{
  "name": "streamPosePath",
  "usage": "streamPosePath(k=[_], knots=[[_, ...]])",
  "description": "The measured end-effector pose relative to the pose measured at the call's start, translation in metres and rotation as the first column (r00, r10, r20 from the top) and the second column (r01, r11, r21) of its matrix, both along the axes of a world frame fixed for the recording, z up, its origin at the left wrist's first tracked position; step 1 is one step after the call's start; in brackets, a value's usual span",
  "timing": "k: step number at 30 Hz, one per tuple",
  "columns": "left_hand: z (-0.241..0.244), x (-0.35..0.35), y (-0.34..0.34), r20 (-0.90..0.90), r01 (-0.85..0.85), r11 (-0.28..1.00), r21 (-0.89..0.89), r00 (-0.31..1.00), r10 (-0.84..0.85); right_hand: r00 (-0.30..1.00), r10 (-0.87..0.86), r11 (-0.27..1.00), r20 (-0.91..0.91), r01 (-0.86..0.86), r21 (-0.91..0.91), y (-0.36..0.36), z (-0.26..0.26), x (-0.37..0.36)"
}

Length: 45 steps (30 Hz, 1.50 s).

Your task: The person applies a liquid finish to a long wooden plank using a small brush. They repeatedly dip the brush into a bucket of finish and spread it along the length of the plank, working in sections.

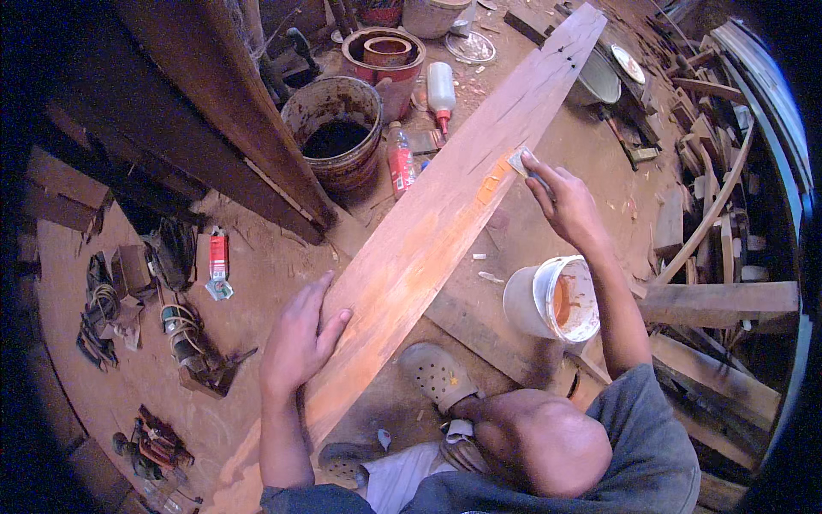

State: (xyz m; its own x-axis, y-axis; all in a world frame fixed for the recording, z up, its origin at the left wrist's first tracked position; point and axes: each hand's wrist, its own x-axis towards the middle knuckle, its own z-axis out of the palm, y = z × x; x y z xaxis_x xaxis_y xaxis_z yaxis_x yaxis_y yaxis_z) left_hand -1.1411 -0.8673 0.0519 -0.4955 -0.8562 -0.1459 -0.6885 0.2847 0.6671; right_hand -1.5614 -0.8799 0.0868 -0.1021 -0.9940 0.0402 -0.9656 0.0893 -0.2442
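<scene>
A long wooden plank (pixel 411 244) slants across the view, its lower half smeared with orange filler. My right hand (pixel 568 202) grips a small putty knife (pixel 519 162), whose blade lies on the plank at the upper end of a bright orange patch of filler (pixel 491 184). Cracks and a few dark holes show in the plank beyond the blade. My left hand (pixel 305 334) rests on the plank's left edge, thumb on the top face and fingers along the side. A white plastic bucket (pixel 523 302) with orange filler inside stands below my right forearm.
Stained buckets (pixel 372 154), a squeeze bottle (pixel 440 90) and a drink bottle (pixel 399 160) stand or lie left of the plank. Power tools (pixel 183 331) lie at the left. Wood offcuts (pixel 719 302) are piled at the right. A clog-shod foot (pixel 437 376) is beside the plank.
</scene>
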Motion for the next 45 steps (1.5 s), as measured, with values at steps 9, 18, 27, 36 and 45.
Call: streamPosePath(k=[9, 18, 27, 36, 45], knots=[[-0.006, 0.000, -0.001, -0.014, 0.008, 1.000, 0.006, 1.000, -0.008, 0.993, 0.105, 0.994, 0.051, -0.104, -0.031, -0.009, 0.003, -0.005], [-0.013, 0.004, 0.001, -0.059, -0.013, 0.999, 0.041, 0.998, 0.016, 0.996, 0.080, 0.977, -0.028, -0.073, 0.201, -0.045, 0.050, 0.005], [-0.027, 0.002, -0.003, -0.113, -0.006, 1.000, -0.022, 0.994, 0.003, 0.994, -0.100, 0.856, -0.052, 0.112, 0.505, -0.070, 0.058, 0.032], [-0.019, 0.002, -0.001, -0.127, -0.003, 1.000, 0.001, 0.992, 0.004, 0.996, -0.061, 0.769, -0.070, 0.092, 0.632, -0.069, 0.068, 0.066], [-0.040, -0.004, -0.008, -0.195, 0.014, 0.999, -0.042, 0.981, -0.022, 0.997, -0.049, 0.698, -0.052, 0.071, 0.713, -0.058, 0.077, 0.093]])
